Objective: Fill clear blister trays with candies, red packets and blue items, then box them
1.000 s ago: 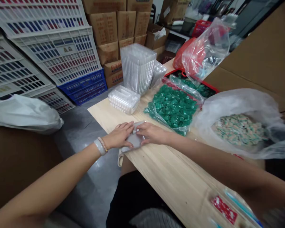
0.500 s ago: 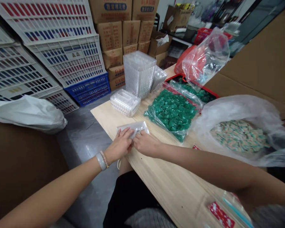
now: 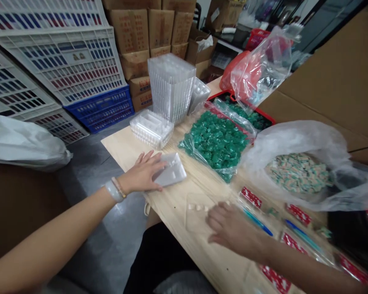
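Note:
My left hand (image 3: 144,171) is spread with its fingers resting on a small stack of clear plastic trays (image 3: 171,170) near the table's left edge. Farther right, my right hand (image 3: 225,224) is over a single clear tray (image 3: 196,214) lying on the wood; its fingers are curled and blurred, and whether they grip the tray is hard to tell. Beside that tray are red patterned packets (image 3: 250,197) and a blue stick-like item (image 3: 257,221). Green wrapped pieces (image 3: 216,141) fill an open bag behind.
Behind stand a tall stack of clear trays (image 3: 171,90) and a lower one (image 3: 151,128). A white bag of small pieces (image 3: 299,173) lies right. Crates (image 3: 99,108) and cartons (image 3: 130,30) stand beyond the wooden table (image 3: 168,216).
My right hand has moved right and toward me, away from my left hand; a single tray now lies beneath it. My left hand has spread flatter over the trays. The view has shifted somewhat.

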Motion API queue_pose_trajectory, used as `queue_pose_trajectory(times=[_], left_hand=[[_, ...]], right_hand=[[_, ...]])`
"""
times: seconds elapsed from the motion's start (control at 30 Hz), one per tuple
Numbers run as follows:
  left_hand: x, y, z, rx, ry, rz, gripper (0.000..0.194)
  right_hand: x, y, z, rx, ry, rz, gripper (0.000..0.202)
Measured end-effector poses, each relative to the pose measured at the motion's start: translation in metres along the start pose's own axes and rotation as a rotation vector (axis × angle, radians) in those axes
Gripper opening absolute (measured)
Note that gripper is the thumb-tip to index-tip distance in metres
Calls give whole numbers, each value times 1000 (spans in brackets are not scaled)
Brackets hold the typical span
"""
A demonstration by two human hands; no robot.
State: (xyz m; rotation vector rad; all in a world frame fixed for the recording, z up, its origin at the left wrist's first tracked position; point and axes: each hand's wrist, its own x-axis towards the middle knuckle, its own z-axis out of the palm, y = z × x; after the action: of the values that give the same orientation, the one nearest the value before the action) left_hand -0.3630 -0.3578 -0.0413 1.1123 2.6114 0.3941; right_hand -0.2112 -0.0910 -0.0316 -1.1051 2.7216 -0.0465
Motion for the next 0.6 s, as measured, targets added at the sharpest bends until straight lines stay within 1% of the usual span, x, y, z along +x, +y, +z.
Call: queue_pose_trajectory(times=[0.03,0.07,0.1,0.17,0.23,0.3,0.37,0.43,0.5,0.53,0.57,0.6], left_hand=[[5,-5,3,6,-29,-7,82],[9,-8,4,4,-45,-10,82],[11,-11,5,-1,-52,-6,82],[12,-16,6,-14,-51,16,81],[11,-22,8,-30,-49,56,80],[10,-28,9,-49,-45,86,79],[10,-32,10,-64,-51,99,77],[9,-31,9,-74,-60,102,75],[7,-25,9,-81,-49,87,74],[6,-20,9,-81,-26,69,73],[4,-14,11,-76,7,48,69],[2,-9,13,-65,41,30,60]], right_hand=[[21,8,-5,22,34,7,29],[45,17,-12,40,58,16,31],[71,26,-19,53,56,5,31],[116,43,-26,94,12,-64,23],[144,56,-25,155,-25,-132,16],[155,63,-19,234,-50,-171,15],[156,68,-15,303,-79,-176,14],[154,69,-15,343,-99,-159,14],[152,69,-18,339,-97,-152,14],[151,68,-19,319,-89,-151,15],[150,66,-20,288,-78,-151,14],[150,64,-19,249,-68,-149,14]])
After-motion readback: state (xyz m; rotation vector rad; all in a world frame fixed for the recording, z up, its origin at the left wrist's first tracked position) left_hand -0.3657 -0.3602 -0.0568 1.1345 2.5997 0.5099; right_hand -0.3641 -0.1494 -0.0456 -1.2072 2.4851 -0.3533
